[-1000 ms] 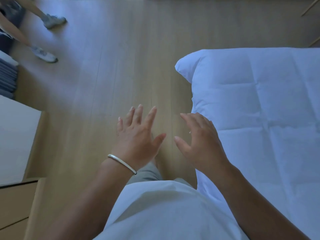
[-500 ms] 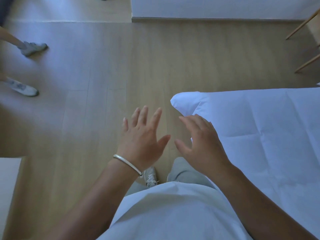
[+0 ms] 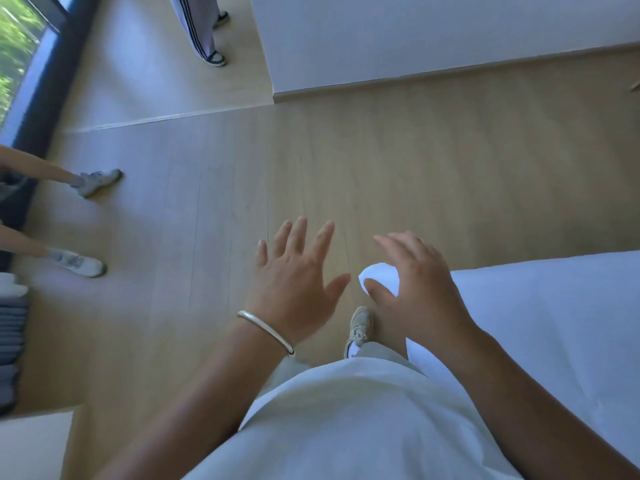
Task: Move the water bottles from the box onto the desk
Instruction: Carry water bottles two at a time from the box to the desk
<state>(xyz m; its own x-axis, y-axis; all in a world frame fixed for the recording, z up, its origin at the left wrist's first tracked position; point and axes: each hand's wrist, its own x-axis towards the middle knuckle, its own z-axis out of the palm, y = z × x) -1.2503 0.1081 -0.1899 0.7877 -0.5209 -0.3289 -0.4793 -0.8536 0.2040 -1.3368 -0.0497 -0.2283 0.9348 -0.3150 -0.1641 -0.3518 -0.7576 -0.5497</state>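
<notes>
No water bottle, box or desk shows in the head view. My left hand (image 3: 294, 282) hovers over the wooden floor with fingers spread and nothing in it; a silver bangle sits on its wrist. My right hand (image 3: 415, 289) is held out beside it, palm down and fingers apart, empty, above the corner of a white bed (image 3: 554, 323).
The bed fills the right side. A white wall (image 3: 415, 36) stands ahead. One person's legs and shoes (image 3: 86, 261) are at the left, another person's legs (image 3: 204, 32) at the top. Folded grey cloth (image 3: 10, 348) is stacked at the left edge. My own shoe (image 3: 360, 327) steps forward.
The view has swung up and forward along the bed: the bed corner has slid toward me, and a wall, a window and a second person have come into sight. Both hands stay open.
</notes>
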